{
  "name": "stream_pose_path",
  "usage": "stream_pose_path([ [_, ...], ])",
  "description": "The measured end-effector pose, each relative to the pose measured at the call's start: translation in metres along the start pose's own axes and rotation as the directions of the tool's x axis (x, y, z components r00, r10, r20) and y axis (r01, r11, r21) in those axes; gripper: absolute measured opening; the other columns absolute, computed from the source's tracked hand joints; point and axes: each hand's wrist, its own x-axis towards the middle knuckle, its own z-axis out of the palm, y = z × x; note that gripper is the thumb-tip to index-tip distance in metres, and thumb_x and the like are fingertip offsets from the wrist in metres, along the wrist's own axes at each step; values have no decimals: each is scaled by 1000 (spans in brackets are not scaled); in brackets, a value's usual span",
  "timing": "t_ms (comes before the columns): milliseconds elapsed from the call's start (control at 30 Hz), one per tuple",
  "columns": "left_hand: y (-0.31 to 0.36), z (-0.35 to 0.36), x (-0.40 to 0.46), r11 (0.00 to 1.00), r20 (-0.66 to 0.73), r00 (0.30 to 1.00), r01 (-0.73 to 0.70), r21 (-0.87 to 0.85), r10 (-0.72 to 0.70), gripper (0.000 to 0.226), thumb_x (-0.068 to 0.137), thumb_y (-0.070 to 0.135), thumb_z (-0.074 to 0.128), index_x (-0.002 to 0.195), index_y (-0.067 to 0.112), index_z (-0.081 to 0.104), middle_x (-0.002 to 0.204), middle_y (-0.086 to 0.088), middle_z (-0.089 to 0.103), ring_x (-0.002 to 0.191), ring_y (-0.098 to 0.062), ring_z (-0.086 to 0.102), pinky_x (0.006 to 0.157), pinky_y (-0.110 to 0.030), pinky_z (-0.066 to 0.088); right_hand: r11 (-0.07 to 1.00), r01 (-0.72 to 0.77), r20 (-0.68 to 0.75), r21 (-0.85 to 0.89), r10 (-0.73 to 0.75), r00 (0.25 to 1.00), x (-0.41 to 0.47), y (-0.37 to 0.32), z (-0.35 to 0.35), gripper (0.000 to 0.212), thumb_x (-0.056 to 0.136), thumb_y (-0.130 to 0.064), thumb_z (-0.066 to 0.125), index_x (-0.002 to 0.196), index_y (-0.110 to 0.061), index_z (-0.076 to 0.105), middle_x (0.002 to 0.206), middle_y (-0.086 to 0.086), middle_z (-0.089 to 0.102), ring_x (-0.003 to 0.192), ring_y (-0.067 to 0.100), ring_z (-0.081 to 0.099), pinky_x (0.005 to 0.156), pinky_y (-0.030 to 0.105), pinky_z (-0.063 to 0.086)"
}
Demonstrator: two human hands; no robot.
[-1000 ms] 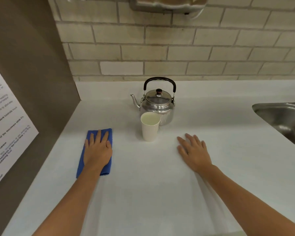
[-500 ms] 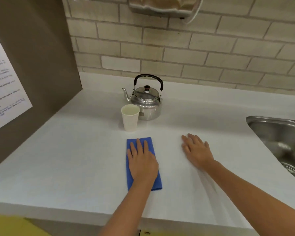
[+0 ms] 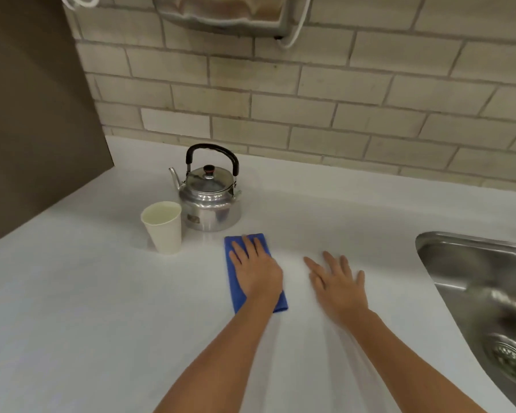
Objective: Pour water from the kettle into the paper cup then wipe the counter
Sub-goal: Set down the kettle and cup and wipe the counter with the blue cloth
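Note:
A shiny metal kettle (image 3: pixel 209 205) with a black handle stands upright at the back of the white counter (image 3: pixel 102 308). Just left and in front of it stands a white paper cup (image 3: pixel 163 228) holding water. A folded blue cloth (image 3: pixel 232 286) lies flat on the counter in front of the kettle. My left hand (image 3: pixel 255 271) presses flat on the cloth, fingers spread, covering most of it. My right hand (image 3: pixel 338 283) rests palm down on the bare counter just right of the cloth, holding nothing.
A steel sink (image 3: pixel 483 299) with a drain is set into the counter at the right. A brown panel (image 3: pixel 33 114) walls off the left side. A tiled wall runs behind, with a dispenser (image 3: pixel 230 13) mounted above the kettle.
My left hand has slid the blue cloth from the left of the cup rightward across the counter, ending in front of the kettle near my right hand. The right hand stayed flat.

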Motion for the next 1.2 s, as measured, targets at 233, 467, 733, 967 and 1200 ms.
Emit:
stream_pose_path([
  [233,35,13,36,889,109,886,-456,25,451,53,97,23,26,146,12,11,158,-8,10,144,-32,7,119,-43,8,994,-55,-150,96,70,986,13,9,15,46,99,-30,21,145,-26,20,154,-9,24,142,15,16,113,48,17],
  [467,-18,5,52,931,44,934,-357,73,354,50,98,25,20,147,14,11,158,-8,9,144,-29,7,119,-40,6,982,-101,-134,158,123,983,13,-1,2,47,99,-29,24,145,-21,19,154,-4,25,141,16,20,112,46,19],
  [733,76,20,75,897,183,882,-443,2,435,50,100,26,15,148,18,4,159,-1,-1,145,-28,-5,120,-41,-1,789,-63,-68,612,132,989,2,26,-14,55,99,-34,25,147,-28,-1,153,3,30,134,28,36,107,42,31],
  [967,-29,9,14,930,-8,930,-368,12,368,51,95,26,24,145,17,19,156,-9,20,143,-31,13,118,-43,10,972,-94,-38,213,105,994,4,-15,-16,49,100,-33,25,145,-17,19,152,4,28,139,24,23,111,47,24],
  [1200,-12,-4,24,946,38,947,-321,37,320,54,95,22,28,146,14,12,157,-9,12,143,-33,7,118,-45,6,972,-8,-18,236,13,1000,-15,-39,1,48,101,-35,21,146,-21,20,156,-1,19,144,23,10,117,44,12],
])
